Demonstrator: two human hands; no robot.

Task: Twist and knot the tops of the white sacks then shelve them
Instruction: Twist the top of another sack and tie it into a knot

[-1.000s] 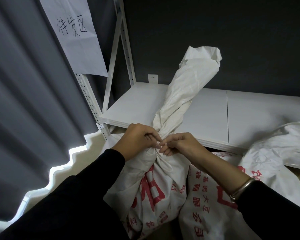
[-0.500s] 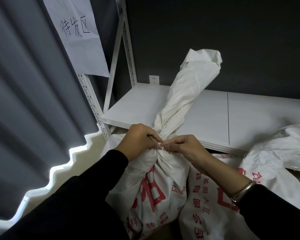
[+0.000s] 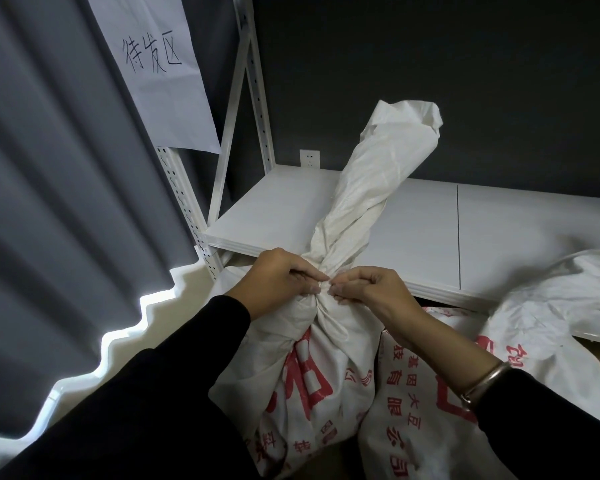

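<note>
Where the twisted top [image 3: 371, 188] of the white sack [image 3: 312, 368] narrows to a neck, the left hand [image 3: 278, 282] and right hand [image 3: 371, 289] meet, fingers curled, both pinching the gathered fabric. The sack stands near centre, before the white shelf [image 3: 430, 230], its top leaning far-right over the board. Grey curtain [image 3: 49, 168] at left; paper sign [image 3: 160, 71] far left; dark wall [image 3: 465, 81] beyond.

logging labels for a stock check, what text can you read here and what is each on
"待发区": handwritten on the paper sheet by the shelf post.
"基因大豆": red column on the middle sack.
"有限公司": red column beside it, likely reading.
Left sack, the one being tied: red print too creased to read.
Right sack: red print cut off, unreadable.
</note>
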